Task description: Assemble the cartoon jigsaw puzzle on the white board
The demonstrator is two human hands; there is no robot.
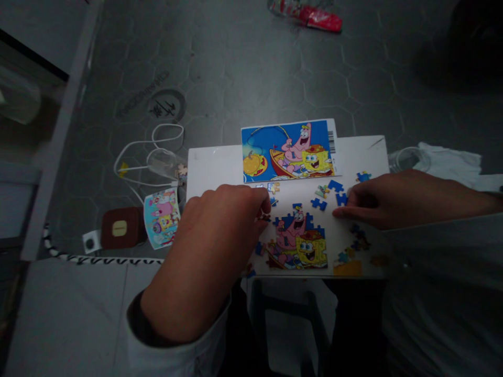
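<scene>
A partly joined jigsaw puzzle [301, 241] with a pink starfish and a yellow sponge figure lies on a white board. Left of it, my left hand [236, 209] is closed, its thumb and forefinger pinching a small dark reddish puzzle piece. My right hand [369, 201] rests at the right with curled fingers, beside a blue puzzle piece [341, 199]; anything in its grip is hidden. Other loose pieces [318, 203] lie between the hands, and more [359, 238] lie below my right hand. Above the puzzle lies the reference picture card [288, 151].
The white board [216, 162] has floor tiles beyond it. To its left are a white cable [118, 157], a cartoon card [161, 217] and a brown box [121, 228]. A clear round container [408, 157] and white tissue [451, 159] sit right. A red wrapper [322, 20] lies farther off.
</scene>
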